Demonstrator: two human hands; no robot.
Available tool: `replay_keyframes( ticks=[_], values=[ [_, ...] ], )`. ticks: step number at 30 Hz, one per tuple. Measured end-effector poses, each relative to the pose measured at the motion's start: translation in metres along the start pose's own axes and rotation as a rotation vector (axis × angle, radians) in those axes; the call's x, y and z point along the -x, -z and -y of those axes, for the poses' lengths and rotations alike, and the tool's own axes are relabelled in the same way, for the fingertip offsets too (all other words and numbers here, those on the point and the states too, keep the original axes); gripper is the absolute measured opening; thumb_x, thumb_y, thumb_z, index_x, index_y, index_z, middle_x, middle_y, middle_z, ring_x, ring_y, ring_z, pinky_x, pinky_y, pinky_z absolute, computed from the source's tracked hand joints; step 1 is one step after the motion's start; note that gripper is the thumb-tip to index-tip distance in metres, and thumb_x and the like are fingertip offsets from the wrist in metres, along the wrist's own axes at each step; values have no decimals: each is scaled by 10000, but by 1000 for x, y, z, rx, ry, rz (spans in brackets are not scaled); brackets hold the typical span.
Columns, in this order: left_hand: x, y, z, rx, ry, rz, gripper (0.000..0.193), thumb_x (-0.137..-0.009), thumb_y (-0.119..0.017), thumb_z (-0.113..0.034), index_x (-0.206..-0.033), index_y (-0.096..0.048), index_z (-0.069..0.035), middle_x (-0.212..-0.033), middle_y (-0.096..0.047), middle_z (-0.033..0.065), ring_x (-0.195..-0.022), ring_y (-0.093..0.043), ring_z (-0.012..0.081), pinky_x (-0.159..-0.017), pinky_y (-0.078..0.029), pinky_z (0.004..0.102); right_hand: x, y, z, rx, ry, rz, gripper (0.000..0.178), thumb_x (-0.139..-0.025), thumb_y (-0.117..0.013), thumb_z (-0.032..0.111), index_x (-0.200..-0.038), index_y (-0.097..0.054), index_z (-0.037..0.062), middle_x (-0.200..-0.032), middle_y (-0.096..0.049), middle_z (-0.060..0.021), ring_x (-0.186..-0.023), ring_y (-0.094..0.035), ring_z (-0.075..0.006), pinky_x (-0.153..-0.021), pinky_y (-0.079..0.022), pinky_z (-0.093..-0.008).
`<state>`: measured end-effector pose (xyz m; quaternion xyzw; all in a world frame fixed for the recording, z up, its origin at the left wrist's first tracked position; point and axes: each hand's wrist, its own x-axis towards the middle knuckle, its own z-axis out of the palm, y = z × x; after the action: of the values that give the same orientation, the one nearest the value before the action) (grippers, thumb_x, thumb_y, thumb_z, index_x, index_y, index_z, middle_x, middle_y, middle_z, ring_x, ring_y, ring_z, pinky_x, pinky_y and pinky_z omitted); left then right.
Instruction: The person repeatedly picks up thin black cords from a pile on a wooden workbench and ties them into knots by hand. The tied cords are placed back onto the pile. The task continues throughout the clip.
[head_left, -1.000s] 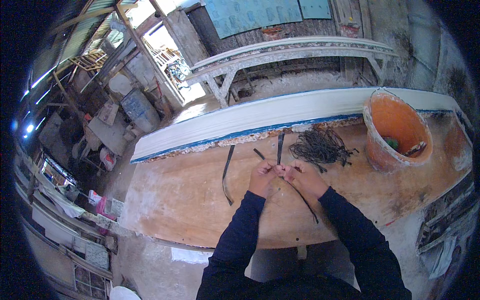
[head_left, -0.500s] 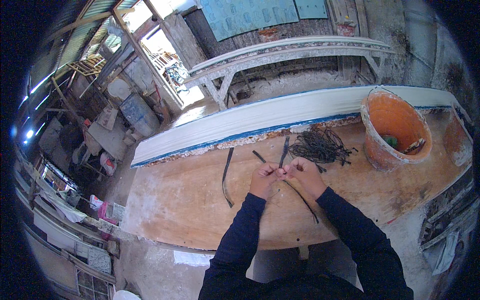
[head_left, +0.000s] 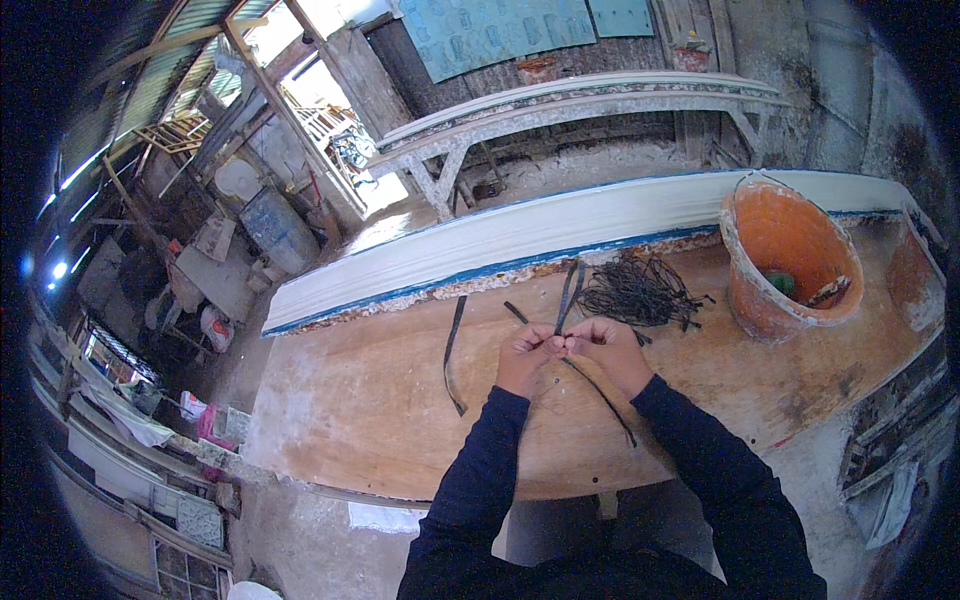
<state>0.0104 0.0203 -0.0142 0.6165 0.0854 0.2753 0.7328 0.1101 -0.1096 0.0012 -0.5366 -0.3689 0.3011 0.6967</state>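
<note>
Both hands meet over the wooden board (head_left: 350, 400), fingertips pinched together. My left hand (head_left: 524, 362) and my right hand (head_left: 612, 355) grip a black strip (head_left: 570, 290) between them, its upper part standing up as a narrow loop. Another dark strip (head_left: 605, 405) runs beneath the hands, one end showing past the left fingers and the other slanting toward the near right. A separate black strip (head_left: 452, 360) lies to the left of my left hand. Beyond my right hand sits a tangled heap of black strips (head_left: 645, 290). The exact grip point is covered by the fingers.
An orange bucket (head_left: 785, 260), crusted white and with things inside, stands right of the heap. Another orange container (head_left: 915, 275) is at the far right. A long white moulding with a blue edge (head_left: 480, 245) lies along the board's back. Behind is a white-stained bench (head_left: 600, 113).
The strip's upper part has gone from a single upright piece to a narrow loop. Both hands have stayed nearly in place, still pinched together.
</note>
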Motion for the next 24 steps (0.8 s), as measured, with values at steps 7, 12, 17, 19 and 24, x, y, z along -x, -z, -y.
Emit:
replay_keyframes(
  ticks=[7,12,17,19,24],
  values=[
    [-1,0,1,0,-1,-11,110,-768,-639,-57,-812,-539,-41,-763,-611,50,-662,-584,107,-594,-480,215,3,-5,1,298,115,-121,100,-773,-637,101,-815,-605,16,-776,-606,-33,-720,-534,-85,-644,-420,-227],
    [2,-9,-8,111,120,-48,103,-774,-627,-52,-817,-533,-46,-749,-606,44,-684,-595,120,-632,-505,230,7,-5,8,693,585,-208,68,-733,-604,83,-800,-618,85,-760,-562,-73,-673,-528,-241,-585,-415,-351],
    [5,-7,-15,240,161,15,74,-795,-597,-46,-822,-528,-43,-784,-596,53,-715,-598,131,-647,-520,250,10,-7,11,867,845,-217,145,-684,-597,54,-818,-605,111,-782,-537,-52,-655,-518,-260,-583,-406,-391],
    [5,-4,-14,300,186,64,72,-797,-593,-44,-821,-526,-41,-797,-589,54,-722,-596,131,-652,-525,255,10,-6,10,919,899,-202,168,-668,-601,55,-827,-602,112,-839,-569,-48,-675,-535,-252,-590,-411,-392],
    [3,1,-14,333,242,127,78,-799,-594,-45,-822,-520,-45,-806,-582,49,-721,-590,122,-658,-529,259,8,-8,11,850,892,-121,149,-662,-584,39,-799,-571,96,-1042,-581,-60,-736,-573,-245,-626,-437,-358]
  ],
)
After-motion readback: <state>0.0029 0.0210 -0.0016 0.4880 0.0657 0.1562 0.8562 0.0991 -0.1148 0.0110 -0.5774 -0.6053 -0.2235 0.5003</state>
